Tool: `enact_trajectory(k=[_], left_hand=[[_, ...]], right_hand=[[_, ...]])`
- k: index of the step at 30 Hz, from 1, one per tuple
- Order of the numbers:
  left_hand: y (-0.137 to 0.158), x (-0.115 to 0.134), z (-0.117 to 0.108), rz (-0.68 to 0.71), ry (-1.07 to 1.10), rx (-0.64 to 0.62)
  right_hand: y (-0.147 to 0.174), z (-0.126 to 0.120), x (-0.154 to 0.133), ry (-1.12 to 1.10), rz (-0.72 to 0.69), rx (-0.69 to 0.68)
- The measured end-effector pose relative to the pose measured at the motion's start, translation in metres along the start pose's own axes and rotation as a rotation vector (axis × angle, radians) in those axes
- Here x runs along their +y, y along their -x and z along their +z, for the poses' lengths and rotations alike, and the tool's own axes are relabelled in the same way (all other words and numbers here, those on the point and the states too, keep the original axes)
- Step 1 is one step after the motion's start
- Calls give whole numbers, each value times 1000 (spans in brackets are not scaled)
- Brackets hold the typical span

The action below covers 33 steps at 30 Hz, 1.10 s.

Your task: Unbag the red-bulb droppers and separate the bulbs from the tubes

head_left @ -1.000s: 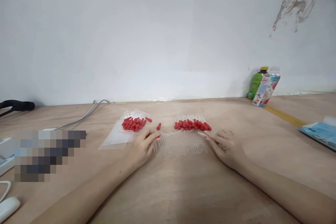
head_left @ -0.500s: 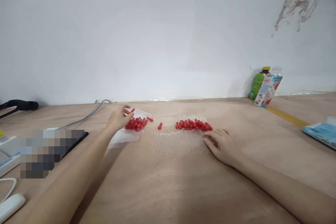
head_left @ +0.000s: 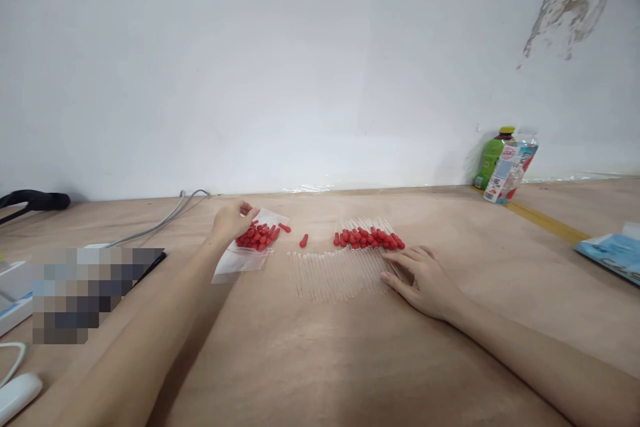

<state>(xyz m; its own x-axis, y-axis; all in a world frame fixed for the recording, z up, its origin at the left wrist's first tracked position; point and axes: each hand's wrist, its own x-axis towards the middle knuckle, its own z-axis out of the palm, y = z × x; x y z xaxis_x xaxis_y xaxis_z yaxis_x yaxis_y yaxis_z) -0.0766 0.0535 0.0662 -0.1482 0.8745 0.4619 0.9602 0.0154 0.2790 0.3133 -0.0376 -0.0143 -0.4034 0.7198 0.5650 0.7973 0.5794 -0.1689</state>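
Note:
My left hand (head_left: 237,220) is closed, its fingers curled in at the back of a pile of red rubber bulbs (head_left: 260,237). The bulb I was pinching is now hidden by the thumb and fingers. The pile lies on a clear plastic bag (head_left: 237,265). One loose red bulb (head_left: 304,240) rests between the pile and a row of clear thin tubes with red bulbs fitted on them (head_left: 369,237). Nearer me is a row of bare clear tubes (head_left: 337,275). At that row's right end my right hand (head_left: 417,278) rests open, thumb and forefinger apart.
A green bottle (head_left: 490,163) and a printed carton-shaped bottle (head_left: 509,170) stand at the back right near the wall. A blue packet (head_left: 613,252) lies far right. On the left are a grey cable (head_left: 160,223), a blurred-out dark device (head_left: 95,297) and a white power strip (head_left: 19,290).
My left hand has shifted slightly right and curled inward, covering the red bulb seen between its fingertips. My right hand's thumb and forefinger have moved slightly left over the tubes.

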Motion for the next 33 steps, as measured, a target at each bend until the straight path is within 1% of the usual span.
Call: enact_trajectory(k=[2, 4, 7, 10, 13, 17, 20, 22, 25, 28, 31, 33], left_hand=[[7, 13, 1, 73, 11, 25], [16, 31, 6, 174, 30, 7], [32, 63, 18, 339, 54, -63], [45, 92, 32, 466, 62, -155], [52, 111, 41, 533, 70, -238], [52, 125, 48, 536, 71, -307], [49, 131, 53, 520, 78, -325], [47, 131, 56, 494, 90, -308], [48, 125, 54, 437, 115, -240], [58, 111, 44, 410, 140, -165], [81, 93, 27, 451, 166, -95], [99, 82, 18, 555, 200, -36]], right_hand=[[0, 0, 0, 2, -3, -6], [0, -1, 0, 5, -7, -8], [0, -1, 0, 4, -5, -4], [1, 0, 0, 1, 16, 13], [1, 1, 1, -1, 33, 37], [1, 2, 1, -10, 50, 59], [1, 1, 1, -28, 49, 66], [1, 2, 1, -35, 43, 75], [2, 3, 2, -42, 27, 95], [2, 5, 5, -38, 13, 142], [1, 4, 5, -40, 1, 204], [-2, 2, 2, -56, -33, 232]])
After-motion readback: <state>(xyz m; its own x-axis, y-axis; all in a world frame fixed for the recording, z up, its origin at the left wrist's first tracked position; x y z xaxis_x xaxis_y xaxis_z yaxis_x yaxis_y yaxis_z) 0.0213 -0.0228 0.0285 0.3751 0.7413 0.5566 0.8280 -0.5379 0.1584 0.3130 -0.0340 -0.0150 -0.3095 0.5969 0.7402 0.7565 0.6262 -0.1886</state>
